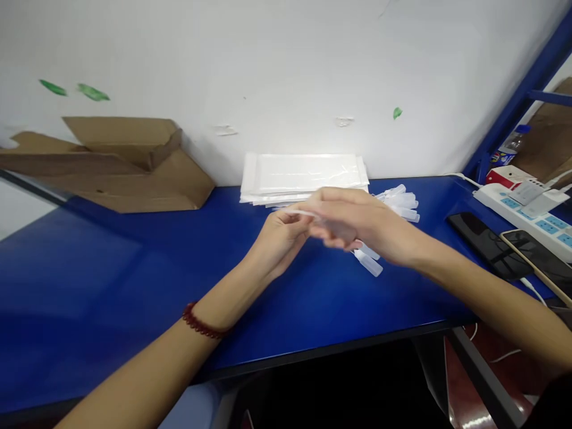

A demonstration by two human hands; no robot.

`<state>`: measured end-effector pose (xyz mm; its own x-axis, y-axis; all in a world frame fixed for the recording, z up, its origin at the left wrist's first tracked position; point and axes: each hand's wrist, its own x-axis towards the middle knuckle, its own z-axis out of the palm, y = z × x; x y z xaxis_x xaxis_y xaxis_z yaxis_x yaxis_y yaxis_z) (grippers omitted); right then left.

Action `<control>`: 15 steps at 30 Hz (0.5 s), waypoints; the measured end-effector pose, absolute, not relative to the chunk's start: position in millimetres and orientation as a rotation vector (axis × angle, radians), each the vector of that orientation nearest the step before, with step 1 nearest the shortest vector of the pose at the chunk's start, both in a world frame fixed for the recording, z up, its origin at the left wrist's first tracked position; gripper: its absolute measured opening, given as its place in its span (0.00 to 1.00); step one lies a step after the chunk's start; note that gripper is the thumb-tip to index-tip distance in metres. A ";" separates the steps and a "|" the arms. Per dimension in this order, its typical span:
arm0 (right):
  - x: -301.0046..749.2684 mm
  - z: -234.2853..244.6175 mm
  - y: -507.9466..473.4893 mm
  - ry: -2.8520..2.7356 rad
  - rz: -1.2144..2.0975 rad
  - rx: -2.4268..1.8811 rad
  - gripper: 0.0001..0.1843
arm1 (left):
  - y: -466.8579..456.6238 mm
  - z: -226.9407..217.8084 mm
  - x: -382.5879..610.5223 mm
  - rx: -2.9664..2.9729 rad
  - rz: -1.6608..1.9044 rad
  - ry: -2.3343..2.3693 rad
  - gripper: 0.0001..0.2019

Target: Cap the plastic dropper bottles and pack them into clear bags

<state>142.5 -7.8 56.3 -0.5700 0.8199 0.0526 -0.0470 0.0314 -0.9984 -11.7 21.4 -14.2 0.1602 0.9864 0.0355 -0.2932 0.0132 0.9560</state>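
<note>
Pinching a thin clear tube [300, 213] with the fingertips of the left hand [282, 235], curled shut on its end. Gripping the other end with the right hand [364, 223], fingers folded over it, so mostly hidden and blurry. Holding it up above the blue table [134, 280], near the middle, with both hands touching. Wearing a red bead band [201, 322] on the left wrist.

Just under the right hand, lying on the table: two little clear bottles [369, 261]. A bit further back, just behind the right hand: a small heap [402, 202] of the same clear bottles. Too blurry to tell what is inside them. Behind the hands, up against the white wall [286, 71]: a flat pile of clear plastic bags [304, 176], just beside the heap.

Far off to the left, by the wall: an open brown cardboard box [116, 167], flaps up, inside out of sight. Over to the right, on the table: two dark phones [487, 243] side by side, and past them a white power strip [513, 205] with plugs in it. Behind that, on a blue rack [513, 107]: a red and white box [507, 174] and a small bottle [512, 146] with a blue cap
</note>
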 end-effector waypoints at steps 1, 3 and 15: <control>146.7 53.0 -1.1 -1.634 1.593 -0.829 0.13 | 21.1 -13.4 -11.7 1.062 1.246 0.854 0.06; 153.7 42.3 11.7 -1.606 1.577 -0.850 0.16 | 19.7 -11.1 -10.8 1.055 1.291 0.844 0.08; 148.6 2.7 4.9 -1.446 1.694 -0.790 0.18 | 0.4 4.1 -3.3 1.056 1.313 0.776 0.10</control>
